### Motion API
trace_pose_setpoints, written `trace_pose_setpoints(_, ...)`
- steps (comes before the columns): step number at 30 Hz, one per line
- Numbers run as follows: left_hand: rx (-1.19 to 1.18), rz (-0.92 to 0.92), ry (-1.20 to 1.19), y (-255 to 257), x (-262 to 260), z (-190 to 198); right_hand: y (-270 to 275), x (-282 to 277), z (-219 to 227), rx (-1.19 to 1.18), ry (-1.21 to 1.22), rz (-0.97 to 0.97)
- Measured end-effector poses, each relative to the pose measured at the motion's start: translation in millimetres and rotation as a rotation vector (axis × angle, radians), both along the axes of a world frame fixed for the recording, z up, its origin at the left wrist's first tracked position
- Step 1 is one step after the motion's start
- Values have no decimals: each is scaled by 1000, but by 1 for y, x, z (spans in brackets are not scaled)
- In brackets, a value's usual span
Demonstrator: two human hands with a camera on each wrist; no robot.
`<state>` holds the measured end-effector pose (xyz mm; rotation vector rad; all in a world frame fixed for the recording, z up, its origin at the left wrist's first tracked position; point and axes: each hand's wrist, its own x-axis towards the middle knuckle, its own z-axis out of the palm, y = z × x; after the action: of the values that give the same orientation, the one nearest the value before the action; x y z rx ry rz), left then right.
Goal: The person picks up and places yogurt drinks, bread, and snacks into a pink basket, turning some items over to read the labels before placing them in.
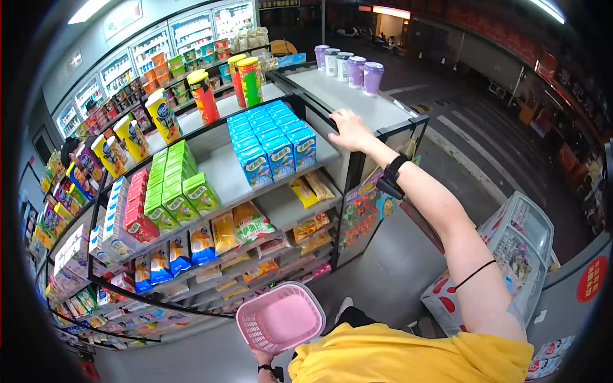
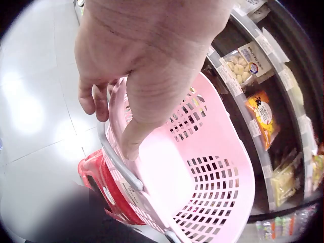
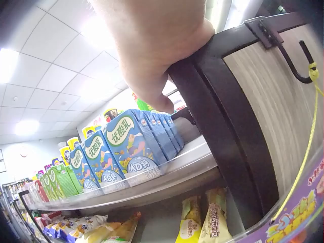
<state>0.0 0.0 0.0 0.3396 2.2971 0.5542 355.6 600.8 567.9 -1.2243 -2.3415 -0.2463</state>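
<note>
At the shelf's end post, my right hand (image 1: 350, 131) rests on the black frame (image 3: 223, 116), fingers curled over its top edge; the fingertips are hidden behind the bar in the wrist view. Grip: wrapped on the frame, nothing carried.

Low at my waist, my left hand (image 2: 147, 66) grips the basket (image 1: 281, 318) by its grey handle (image 2: 119, 162), fingers hooked round it. Basket: pink plastic, rectangular, walls pierced with small square holes, smooth floor, nothing visible inside. Its near rim is cut off by my yellow shirt (image 1: 408, 357) in the head view. A red item (image 2: 101, 185) sits under the basket; I cannot tell what it is.

Just beside the right hand: blue cartons (image 1: 274, 143), boxy, glossy, in tight rows on a pale shelf board. Left of them, green cartons (image 1: 172, 185). Lower shelves: soft crinkled snack bags (image 1: 246, 226), labels too small to read. Top surface: tall round cans (image 1: 246, 80), and purple-lidded cups (image 1: 357, 70) at the far corner. Wrist band (image 1: 393, 175), black, on my right arm.
</note>
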Motion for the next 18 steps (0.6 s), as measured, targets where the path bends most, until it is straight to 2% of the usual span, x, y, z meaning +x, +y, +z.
trace_pose_setpoints(4,109,1,-17,-9,4,-5,2,1,-5,19,-1,12)
trace_pose_setpoints(8,231,74,5,5,18,23,3,0,0,31,-38,11)
trace_pose_setpoints(9,459,199,-291,11,19,36,4,0,-3,51,3,20)
trace_pose_setpoints(11,605,-4,-130,1,7,16,18,4,-10,142,17,134)
trace_pose_setpoints(12,461,-342,306,-8,0,-11,21,6,-12,154,67,205)
trace_pose_setpoints(13,315,-302,61,-10,-4,-23,20,3,-9,134,31,183)
trace_pose_setpoints(14,252,-317,282,-9,7,-6,22,1,-10,110,30,173)
trace_pose_setpoints(15,183,-352,483,-11,8,-26,15,-4,-6,69,53,175)
trace_pose_setpoints(16,200,-216,488,-5,20,6,18,-5,-6,115,16,202)
trace_pose_setpoints(17,97,-67,537,-3,29,27,21,-3,-10,113,22,231)
trace_pose_setpoints(18,37,0,519,-8,39,44,19,-2,-11,111,19,251)
